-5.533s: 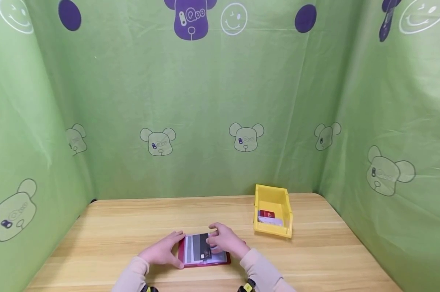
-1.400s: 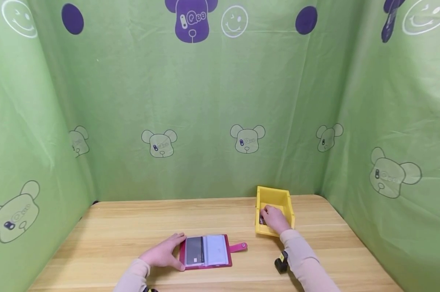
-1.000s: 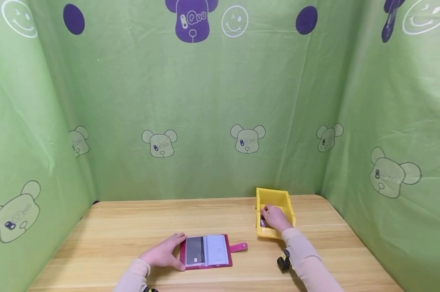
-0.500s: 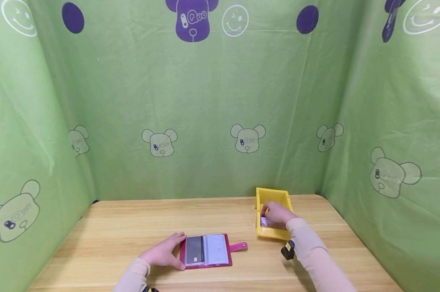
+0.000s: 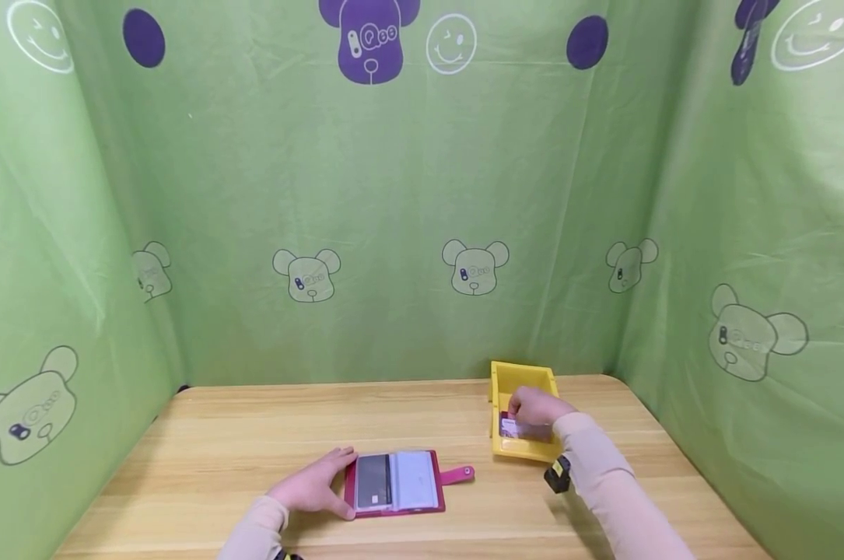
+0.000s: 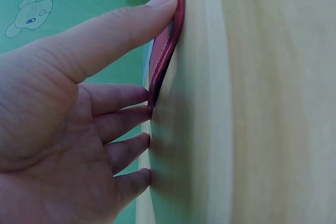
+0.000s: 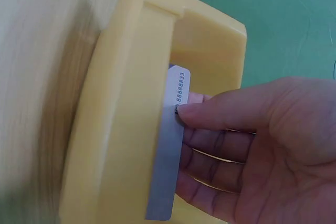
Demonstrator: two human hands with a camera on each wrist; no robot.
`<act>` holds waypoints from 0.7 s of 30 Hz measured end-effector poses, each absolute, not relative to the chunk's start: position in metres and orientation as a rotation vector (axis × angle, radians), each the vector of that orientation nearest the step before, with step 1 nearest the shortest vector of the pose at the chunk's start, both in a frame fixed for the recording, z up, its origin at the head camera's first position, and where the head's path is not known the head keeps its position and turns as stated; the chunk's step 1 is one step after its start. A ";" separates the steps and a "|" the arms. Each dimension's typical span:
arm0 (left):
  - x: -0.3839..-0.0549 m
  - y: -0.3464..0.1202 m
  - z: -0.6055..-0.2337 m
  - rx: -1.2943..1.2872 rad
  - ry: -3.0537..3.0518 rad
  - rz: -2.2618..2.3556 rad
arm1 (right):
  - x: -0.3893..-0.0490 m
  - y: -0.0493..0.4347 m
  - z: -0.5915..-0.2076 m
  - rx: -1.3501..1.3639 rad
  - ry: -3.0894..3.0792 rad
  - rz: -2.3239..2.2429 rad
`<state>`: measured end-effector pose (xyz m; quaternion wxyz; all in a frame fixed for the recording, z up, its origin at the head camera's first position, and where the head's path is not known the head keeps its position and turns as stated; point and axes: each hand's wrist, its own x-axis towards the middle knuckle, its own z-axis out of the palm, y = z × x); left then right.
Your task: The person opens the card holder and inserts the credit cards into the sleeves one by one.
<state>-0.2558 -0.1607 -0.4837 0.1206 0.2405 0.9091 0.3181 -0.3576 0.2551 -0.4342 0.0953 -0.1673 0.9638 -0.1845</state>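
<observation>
An unfolded red card holder (image 5: pixel 370 510) lies on the table, a dark grey card (image 5: pixel 373 480) in its left clear sleeve and pale sleeves (image 5: pixel 415 480) on its right half. My left hand (image 5: pixel 313 485) rests at its left edge. In the left wrist view the thumb lies on the red cover and the extended fingertips touch the edge and table. Inside the yellow bin (image 5: pixel 526 449), my right hand (image 5: pixel 539 406) pinches a card (image 7: pixel 170 145) with printed digits between thumb and fingers. Part of that card is hidden by the hand.
The holder's pink snap strap (image 5: pixel 457 474) sticks out to the right, towards the bin. Green printed curtains (image 5: pixel 379 334) stand behind the wooden table (image 5: pixel 253 420) and along both sides.
My right hand has gone from the holder into the bin and taken hold of a card. The dark card it was handling now lies in the left sleeve. My left hand has stayed put.
</observation>
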 end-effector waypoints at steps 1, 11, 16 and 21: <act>-0.256 -0.161 -0.484 0.701 2.655 0.929 | -0.358 0.255 -0.434 -0.505 2.860 -0.545; -0.256 -0.161 -0.484 0.683 2.658 0.941 | -0.356 0.261 -0.422 -0.599 2.887 -0.598; -0.255 -0.160 -0.483 0.682 2.651 0.946 | -0.354 0.265 -0.411 -0.664 2.932 -0.607; -0.255 -0.161 -0.482 0.687 2.655 0.940 | -0.351 0.268 -0.400 -0.656 2.989 -0.620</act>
